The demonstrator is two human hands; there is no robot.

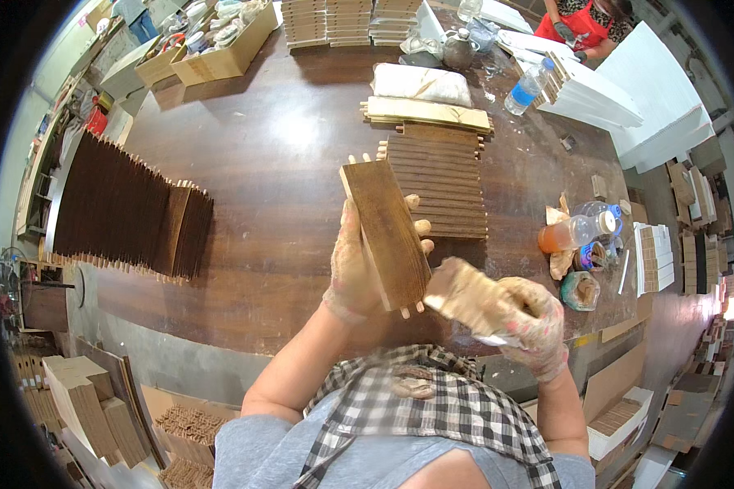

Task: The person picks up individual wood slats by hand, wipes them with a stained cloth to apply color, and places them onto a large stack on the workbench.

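My left hand [352, 265], in a stained work glove, is wrapped round a brown wooden board [387, 232] with pale dowel pegs at both ends. The board is held tilted above the table, its broad face up. My right hand [537, 322], gloved too, grips a crumpled tan rag [468, 297] beside the board's near right end. Just beyond the board lies a row of stacked brown pegged boards [436, 183]. At the left of the table a long row of dark pegged boards [110, 208] stands on edge, packed closely together.
Bottles with orange liquid [575, 231] and a jar [580, 290] stand at the right. A water bottle [528, 85] is farther back. White panels [661, 98] lie near a co-worker in a red apron [579, 28]. Cardboard boxes [224, 57] sit at the far left.
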